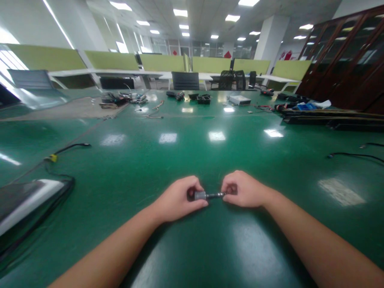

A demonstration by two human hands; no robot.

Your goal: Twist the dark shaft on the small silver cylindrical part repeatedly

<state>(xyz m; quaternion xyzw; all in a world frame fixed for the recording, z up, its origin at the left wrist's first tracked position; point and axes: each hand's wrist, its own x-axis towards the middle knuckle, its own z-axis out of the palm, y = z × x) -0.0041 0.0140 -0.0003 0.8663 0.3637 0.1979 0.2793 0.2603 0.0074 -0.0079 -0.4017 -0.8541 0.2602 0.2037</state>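
Observation:
A small screwdriver point(200, 195) with a grey cylindrical grip and a thin metal shaft lies level between my two hands, over the green tabletop point(192, 156). My left hand point(181, 199) is closed around the grip end, covering part of it. At the other end, my right hand point(244, 189) pinches the tip of the shaft between thumb and fingers. Whether a separate bit sits at that tip is too small to make out.
At left lie a white-edged flat device point(39, 196) and a black cable point(72, 147) with a yellow tag. More cables point(354, 155) rest at right. Along the far side are black trays point(204, 99), a silver box point(239, 100) and long dark strips point(327, 119).

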